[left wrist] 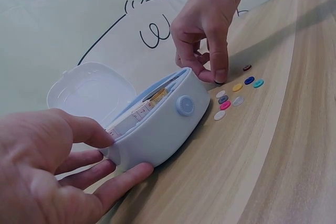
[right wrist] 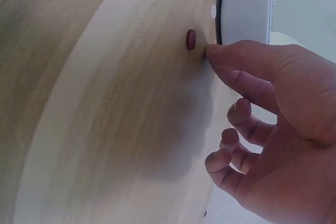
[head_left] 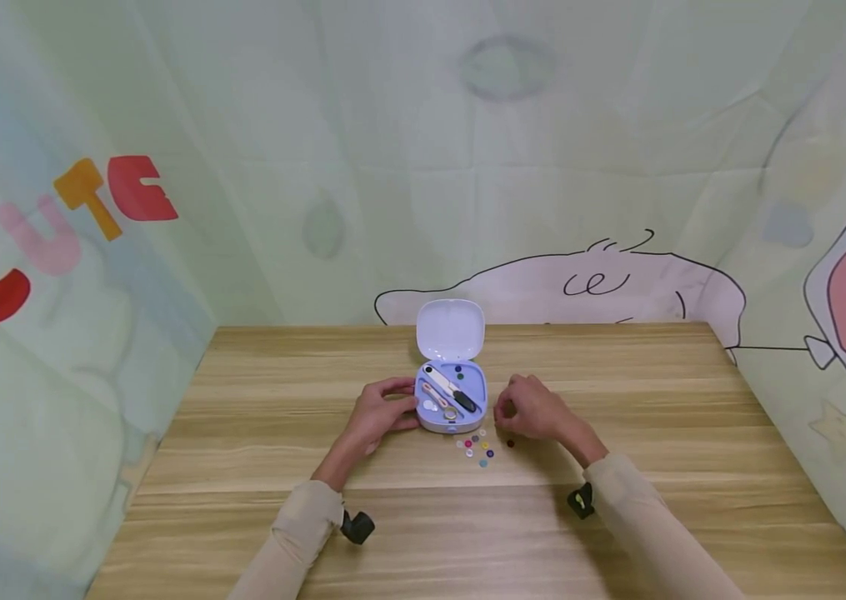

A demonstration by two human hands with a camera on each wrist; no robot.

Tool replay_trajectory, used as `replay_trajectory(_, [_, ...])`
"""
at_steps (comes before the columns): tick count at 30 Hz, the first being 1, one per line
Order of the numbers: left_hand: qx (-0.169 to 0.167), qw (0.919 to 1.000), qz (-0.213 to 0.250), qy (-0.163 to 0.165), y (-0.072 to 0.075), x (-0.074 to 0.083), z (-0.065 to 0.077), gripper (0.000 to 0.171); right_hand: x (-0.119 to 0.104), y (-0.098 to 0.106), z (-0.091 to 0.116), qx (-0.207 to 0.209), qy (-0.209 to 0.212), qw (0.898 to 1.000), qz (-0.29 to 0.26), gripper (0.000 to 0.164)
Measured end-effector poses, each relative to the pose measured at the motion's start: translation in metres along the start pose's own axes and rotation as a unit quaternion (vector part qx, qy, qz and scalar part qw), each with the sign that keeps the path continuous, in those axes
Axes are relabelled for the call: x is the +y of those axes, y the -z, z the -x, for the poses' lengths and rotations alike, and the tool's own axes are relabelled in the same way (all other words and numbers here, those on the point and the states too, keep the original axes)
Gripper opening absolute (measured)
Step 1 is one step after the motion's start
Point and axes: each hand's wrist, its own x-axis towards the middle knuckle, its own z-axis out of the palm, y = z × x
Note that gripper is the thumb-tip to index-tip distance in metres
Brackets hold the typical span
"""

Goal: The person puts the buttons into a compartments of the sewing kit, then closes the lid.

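Observation:
A light-blue sewing box (head_left: 433,426) stands on the table with its white lid (head_left: 450,329) raised at the back. My left hand (head_left: 377,410) holds the box's left end, its digits spread around the rim and side. Inside lie a white-and-black tool (head_left: 460,398), a numbered measuring tape (left wrist: 140,112) and a gold ring-shaped piece (head_left: 450,412). A blue button (head_left: 458,368) and a green button (head_left: 460,377) sit in the back right compartment. Beside the box's right side, my right hand (head_left: 533,407) pinches a dark button (left wrist: 218,83) at the tabletop, mostly hidden by the fingertips.
Several loose buttons, among them a yellow button (left wrist: 238,87), a pink button (left wrist: 225,105) and a teal button (left wrist: 258,83), lie in front of the box. A brown button (right wrist: 191,40) is apart from them, near my right hand. A printed curtain (head_left: 302,167) hangs behind the wooden table (head_left: 257,467).

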Motion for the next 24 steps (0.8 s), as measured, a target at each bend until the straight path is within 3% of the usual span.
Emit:
replay_trajectory(10, [-0.001,1.0000,0.000,-0.001,0.001,0.000,0.001,0.041,0.000,0.015,-0.005,0.012,0.020,1.000,0.018,0.004])
replay_trajectory(24, [0.000,1.0000,0.001,0.000,0.000,0.000,0.000,0.041,-0.011,0.041,-0.018,0.048,0.038,0.998,0.013,0.008])
